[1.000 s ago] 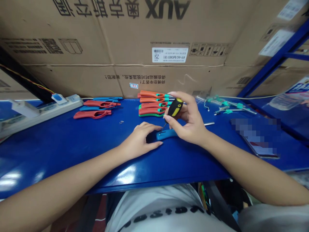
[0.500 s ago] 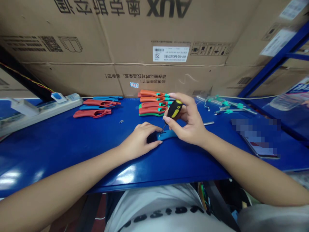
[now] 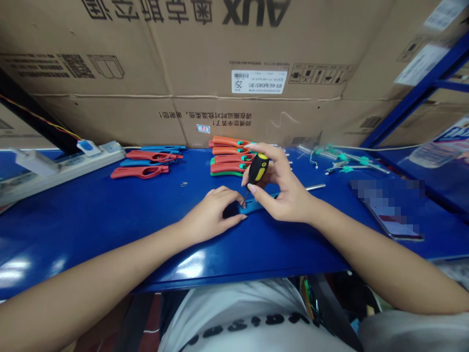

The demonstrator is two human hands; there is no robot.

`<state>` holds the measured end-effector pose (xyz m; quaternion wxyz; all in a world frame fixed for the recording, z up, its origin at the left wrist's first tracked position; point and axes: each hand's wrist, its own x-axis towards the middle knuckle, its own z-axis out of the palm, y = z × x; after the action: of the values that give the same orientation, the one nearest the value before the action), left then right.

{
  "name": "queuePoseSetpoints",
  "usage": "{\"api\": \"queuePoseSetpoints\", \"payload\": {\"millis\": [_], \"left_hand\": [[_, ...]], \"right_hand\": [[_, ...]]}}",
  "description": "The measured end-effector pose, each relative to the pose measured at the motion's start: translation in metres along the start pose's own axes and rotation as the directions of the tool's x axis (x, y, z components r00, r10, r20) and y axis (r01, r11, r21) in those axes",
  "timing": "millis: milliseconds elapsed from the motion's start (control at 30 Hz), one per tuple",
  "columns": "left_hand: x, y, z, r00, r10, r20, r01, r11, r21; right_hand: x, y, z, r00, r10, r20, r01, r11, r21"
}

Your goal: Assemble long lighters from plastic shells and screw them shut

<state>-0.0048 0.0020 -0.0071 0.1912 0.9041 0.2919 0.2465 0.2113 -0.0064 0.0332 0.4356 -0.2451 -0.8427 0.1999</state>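
In my right hand [image 3: 284, 183] is a small black and yellow screwdriver [image 3: 258, 172], gripped by the handle and tilted, its shaft pointing down. The screwdriver's tip meets the end of a blue lighter [image 3: 252, 206] lying on the table. My left hand [image 3: 216, 212] pinches that same end between thumb and forefinger. From behind my right hand, the lighter's metal tube [image 3: 315, 187] sticks out to the right. Part of the lighter's body is hidden by my right hand.
Several orange, red and green lighters [image 3: 227, 157] are stacked behind my hands. Red and blue lighter shells [image 3: 141, 171] lie left, near a power strip [image 3: 106, 150]. Tiny metal bits [image 3: 183, 184] lie nearby. Tubes with teal parts [image 3: 346, 159] and a phone [image 3: 390, 210] are on the right.
My right hand has shifted slightly left with the screwdriver, which now stands somewhat more upright. More of the metal tube shows. My left hand keeps its place on the lighter.
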Motion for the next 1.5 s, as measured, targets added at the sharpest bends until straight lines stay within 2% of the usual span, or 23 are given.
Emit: {"api": "queuePoseSetpoints", "payload": {"millis": [100, 267, 467, 633, 700, 767, 833, 933, 1000, 1133, 1167, 1333, 1500], "left_hand": [[-0.001, -0.001, 0.001, 1.0, 0.013, -0.006, -0.013, 1.0, 0.001], [-0.001, -0.002, 0.003, 0.999, 0.022, -0.029, -0.022, 1.0, -0.01], [0.001, 0.001, 0.003, 1.0, 0.014, -0.016, -0.015, 0.999, -0.045], [0.0, 0.002, 0.004, 0.999, 0.033, -0.009, -0.034, 0.997, -0.074], [0.0, 0.003, 0.004, 1.0, 0.026, -0.003, -0.027, 0.996, -0.084], [0.001, 0.004, 0.004, 1.0, 0.018, 0.0, -0.018, 0.996, -0.092], [0.001, 0.004, 0.004, 1.0, 0.017, -0.001, -0.017, 0.995, -0.097], [0.001, 0.004, 0.005, 1.0, 0.018, -0.003, -0.018, 0.995, -0.096], [0.001, 0.004, 0.004, 1.0, 0.018, 0.0, -0.018, 0.995, -0.096], [0.001, 0.004, 0.004, 1.0, 0.01, 0.012, -0.009, 0.995, -0.098], [0.001, 0.004, 0.004, 1.0, 0.009, 0.013, -0.008, 0.995, -0.098], [0.0, 0.004, 0.005, 1.0, 0.015, 0.008, -0.014, 0.995, -0.094], [0.001, 0.005, 0.005, 1.0, 0.015, 0.009, -0.014, 0.996, -0.094]], "right_hand": [[0.001, 0.003, -0.003, 0.999, 0.006, -0.035, -0.009, 0.996, -0.093], [0.0, 0.005, -0.007, 0.997, -0.052, -0.062, 0.031, 0.952, -0.305], [0.003, -0.004, -0.007, 1.0, -0.015, -0.007, 0.013, 0.975, -0.22], [0.002, -0.007, -0.009, 0.981, -0.17, -0.092, 0.108, 0.878, -0.465], [0.003, -0.008, -0.008, 0.987, -0.142, -0.082, 0.093, 0.898, -0.431], [0.003, -0.009, -0.007, 0.998, -0.047, -0.047, 0.029, 0.946, -0.323], [0.004, -0.009, -0.006, 0.999, -0.001, -0.049, -0.012, 0.961, -0.275], [0.004, -0.007, -0.007, 0.985, -0.081, -0.155, 0.013, 0.918, -0.396], [0.004, -0.007, -0.008, 0.977, -0.107, -0.183, 0.019, 0.904, -0.428], [0.005, -0.01, -0.011, 0.995, 0.039, -0.09, -0.057, 0.976, -0.21], [0.006, -0.01, -0.012, 0.995, 0.043, -0.085, -0.058, 0.98, -0.19], [0.009, -0.012, -0.019, 0.98, -0.12, -0.156, 0.049, 0.917, -0.397], [0.01, -0.011, -0.02, 0.995, 0.024, -0.098, -0.046, 0.97, -0.238]]}}
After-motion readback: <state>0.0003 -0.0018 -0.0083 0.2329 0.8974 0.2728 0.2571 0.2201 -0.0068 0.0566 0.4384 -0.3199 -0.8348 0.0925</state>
